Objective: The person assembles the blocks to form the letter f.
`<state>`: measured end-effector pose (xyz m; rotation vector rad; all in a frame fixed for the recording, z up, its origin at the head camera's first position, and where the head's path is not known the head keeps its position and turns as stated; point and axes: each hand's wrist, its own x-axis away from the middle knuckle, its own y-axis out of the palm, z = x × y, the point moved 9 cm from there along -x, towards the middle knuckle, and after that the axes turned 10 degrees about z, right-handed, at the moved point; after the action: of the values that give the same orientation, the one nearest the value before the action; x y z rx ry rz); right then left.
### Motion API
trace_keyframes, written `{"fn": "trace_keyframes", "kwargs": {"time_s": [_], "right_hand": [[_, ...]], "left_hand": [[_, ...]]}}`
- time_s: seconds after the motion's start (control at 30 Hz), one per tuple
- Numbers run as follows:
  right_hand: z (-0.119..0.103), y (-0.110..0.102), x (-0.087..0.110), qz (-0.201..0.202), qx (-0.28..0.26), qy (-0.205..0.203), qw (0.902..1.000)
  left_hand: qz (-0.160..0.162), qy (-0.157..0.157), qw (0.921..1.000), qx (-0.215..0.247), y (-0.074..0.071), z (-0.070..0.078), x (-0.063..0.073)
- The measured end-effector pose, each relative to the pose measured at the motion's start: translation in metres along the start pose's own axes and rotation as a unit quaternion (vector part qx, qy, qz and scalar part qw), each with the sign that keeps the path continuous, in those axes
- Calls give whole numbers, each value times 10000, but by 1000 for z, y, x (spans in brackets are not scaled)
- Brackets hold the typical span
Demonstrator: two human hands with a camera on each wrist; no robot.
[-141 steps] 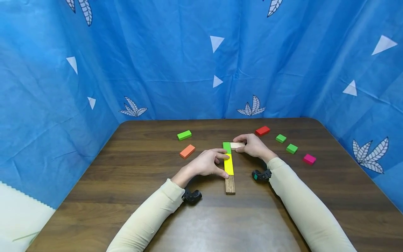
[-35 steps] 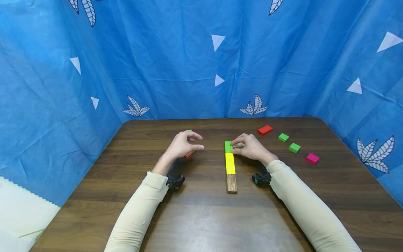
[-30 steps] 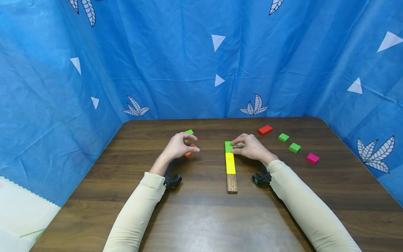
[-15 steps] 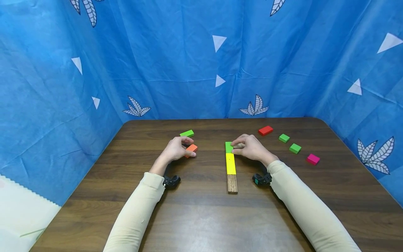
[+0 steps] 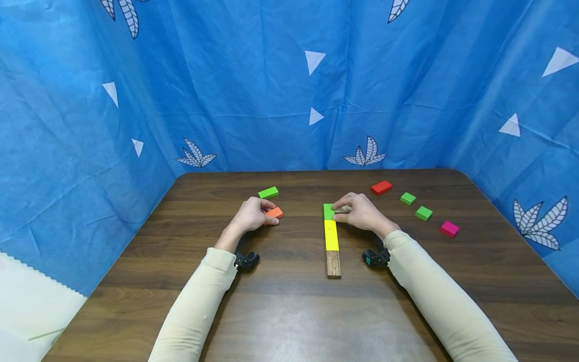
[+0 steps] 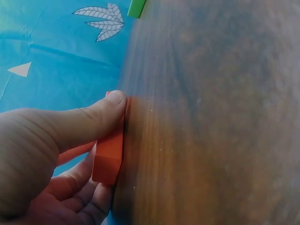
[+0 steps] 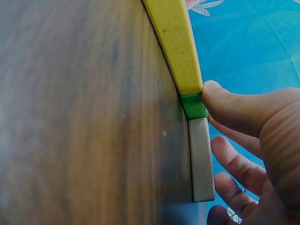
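Both extended, the left hand [image 5: 250, 215] pinches an orange block [image 5: 275, 212] and the right hand [image 5: 363, 214] touches a green block [image 5: 328, 211], grip unclear.

Head view: high, forward-down. Wrist views: close, tilted. Head, left wrist share orange block [image 5: 274, 212].

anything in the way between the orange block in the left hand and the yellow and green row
Nothing visible stands between the orange block, held by the left hand, and the row's yellow block and green block. The right hand is on the row's other side.
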<state>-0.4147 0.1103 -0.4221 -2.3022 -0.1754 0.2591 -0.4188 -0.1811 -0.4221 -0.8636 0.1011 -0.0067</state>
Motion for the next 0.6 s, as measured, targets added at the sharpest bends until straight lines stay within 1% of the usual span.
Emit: {"fn": "trace_keyframes", "kwargs": {"time_s": [0.33, 0.6], "right_hand": [[-2, 1, 1, -79, -51, 58, 9999], [-1, 0, 2, -69, -86, 85, 9999]], "left_hand": [[175, 187, 9996, 86, 0, 7, -3], [63, 319, 9992, 232, 10, 22, -4]]}}
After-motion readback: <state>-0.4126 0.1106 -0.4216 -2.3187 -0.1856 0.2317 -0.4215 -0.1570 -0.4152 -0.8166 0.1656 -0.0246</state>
